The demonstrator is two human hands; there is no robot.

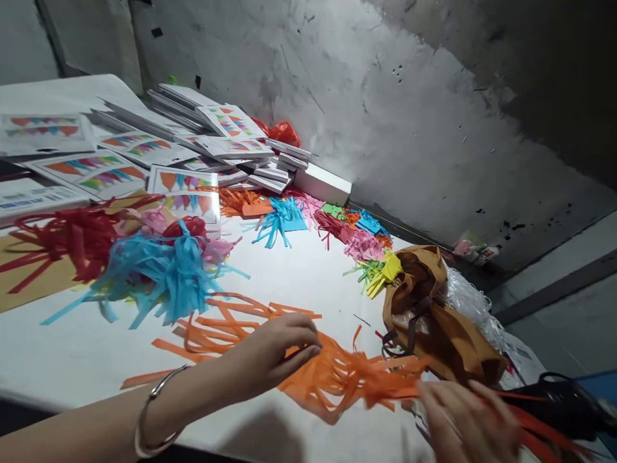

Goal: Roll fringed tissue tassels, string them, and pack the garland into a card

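An orange tissue-paper tassel with cut strips lies stretched across the white table in front of me. My left hand, with a silver bangle on its wrist, is over the tassel's middle, fingers curled and closed on the paper. At the lower right, my right hand is smeared by motion. Orange strips run into its fingers and come out on its far side. Left of the tassel lies a heap of blue fringed tissue paper, beside red fringed tissue paper.
Printed packs are piled at the back left. Small coloured tassels line the table's far side. A brown bag stands at the right near clear plastic. A white box sits by the grey wall.
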